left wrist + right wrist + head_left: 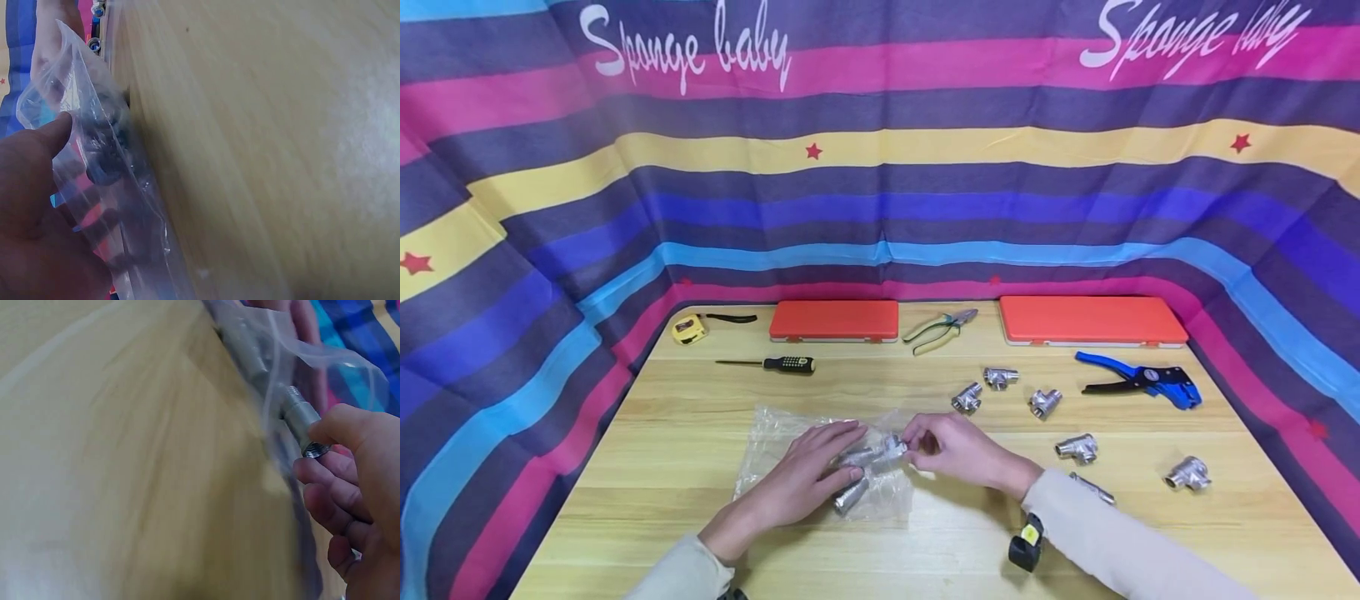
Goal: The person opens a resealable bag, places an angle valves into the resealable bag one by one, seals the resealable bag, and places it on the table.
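Note:
My right hand [958,450] pinches one end of a shiny metal pipe fitting [301,419] between thumb and fingers, at the mouth of a clear plastic bag [891,502]. In the right wrist view its threaded open end faces my fingertips, and its other end overlaps the bag. My left hand [808,475] rests on the bag with fingers extended and thumb apart. Through the film, more metal fittings [850,497] show between that thumb and the fingers. In the left wrist view the film covers dark fittings [103,144] beside my thumb.
Several loose tee fittings [1045,403] lie to the right. Blue wire strippers [1150,379], pliers [942,329], a screwdriver [788,365] and a yellow tape measure [688,329] lie farther back. Two red cases, one left [833,321] and one right [1093,321], stand by the striped cloth.

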{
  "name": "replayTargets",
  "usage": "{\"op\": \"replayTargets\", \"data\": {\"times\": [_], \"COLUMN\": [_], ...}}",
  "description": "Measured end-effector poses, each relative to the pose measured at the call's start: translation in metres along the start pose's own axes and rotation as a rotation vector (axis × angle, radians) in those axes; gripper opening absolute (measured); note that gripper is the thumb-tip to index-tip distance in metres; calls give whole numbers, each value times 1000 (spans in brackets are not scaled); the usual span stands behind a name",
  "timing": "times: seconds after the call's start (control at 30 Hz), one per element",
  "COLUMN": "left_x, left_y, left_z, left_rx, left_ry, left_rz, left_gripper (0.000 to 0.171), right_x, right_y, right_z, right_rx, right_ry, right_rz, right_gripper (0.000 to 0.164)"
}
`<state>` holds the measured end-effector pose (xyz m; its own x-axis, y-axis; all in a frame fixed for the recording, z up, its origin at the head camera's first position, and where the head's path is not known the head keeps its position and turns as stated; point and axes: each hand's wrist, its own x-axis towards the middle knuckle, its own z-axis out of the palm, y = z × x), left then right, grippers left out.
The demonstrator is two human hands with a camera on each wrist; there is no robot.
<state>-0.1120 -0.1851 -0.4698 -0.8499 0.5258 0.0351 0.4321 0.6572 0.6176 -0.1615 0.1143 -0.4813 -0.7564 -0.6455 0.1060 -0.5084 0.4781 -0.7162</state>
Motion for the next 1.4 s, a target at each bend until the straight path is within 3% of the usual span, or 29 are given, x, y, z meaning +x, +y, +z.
{"op": "replayTargets", "data": {"times": [0.17, 0.33, 0.53, 0.73, 1.03, 1.23, 1.4], "left_x": [0, 1, 2, 4, 4, 5, 3], "left_y": [-1, -1, 0, 1, 1, 1, 1], "left_z": [1, 3, 2, 3, 2, 2, 1], "left_rx": [19, 28, 20, 7, 10, 1, 10], "left_ry": [12, 14, 8, -4, -8, -14, -11], "left_rz": [14, 12, 4, -3, -10, -20, -14], "left_gripper": [60, 59, 59, 60, 59, 62, 60], "right_x": [8, 10, -1, -37, -99, -146, -176], "right_y": [-11, -17, -8, 17, 59, 83, 102], "right_z": [13, 14, -5, -46, -117, -146, -151], "right_rx": [38, 82, 66, 34, -97, -178, -118], "right_ry": [-48, -97, -32, 71, 234, 230, 186], "right_rz": [43, 67, 73, 143, 276, 318, 243], "right_gripper": [19, 20, 26, 25, 24, 21, 29]}}
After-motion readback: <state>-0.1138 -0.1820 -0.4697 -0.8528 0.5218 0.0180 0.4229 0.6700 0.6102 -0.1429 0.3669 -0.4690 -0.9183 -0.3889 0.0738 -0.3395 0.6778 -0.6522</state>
